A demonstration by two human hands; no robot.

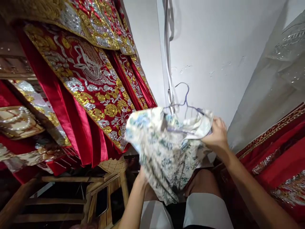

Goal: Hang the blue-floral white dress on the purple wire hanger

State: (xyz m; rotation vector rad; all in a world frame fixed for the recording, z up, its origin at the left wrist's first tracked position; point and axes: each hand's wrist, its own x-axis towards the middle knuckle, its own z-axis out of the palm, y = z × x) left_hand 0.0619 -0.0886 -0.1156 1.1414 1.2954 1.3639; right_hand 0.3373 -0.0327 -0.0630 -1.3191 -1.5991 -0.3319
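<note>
A white shirt (166, 156) with a blue and green floral print hangs in front of me, partly smeared by motion. A purple wire hanger (186, 100) sits in its neck opening, the hook pointing up against the wall. My right hand (217, 132) is closed on the shirt's shoulder and the end of the hanger at the right. My left hand (142, 178) reaches up at the lower left side of the shirt, and the cloth covers its fingers. Whether it grips the fabric cannot be seen.
Red embroidered cloth (92, 73) with gold and silver sequins hangs at the left. Below it stands a wooden chair (95, 190) with a phone (102, 201) on it. Cables (168, 47) run down the white wall (209, 38). More red cloth (281, 159) hangs at the right.
</note>
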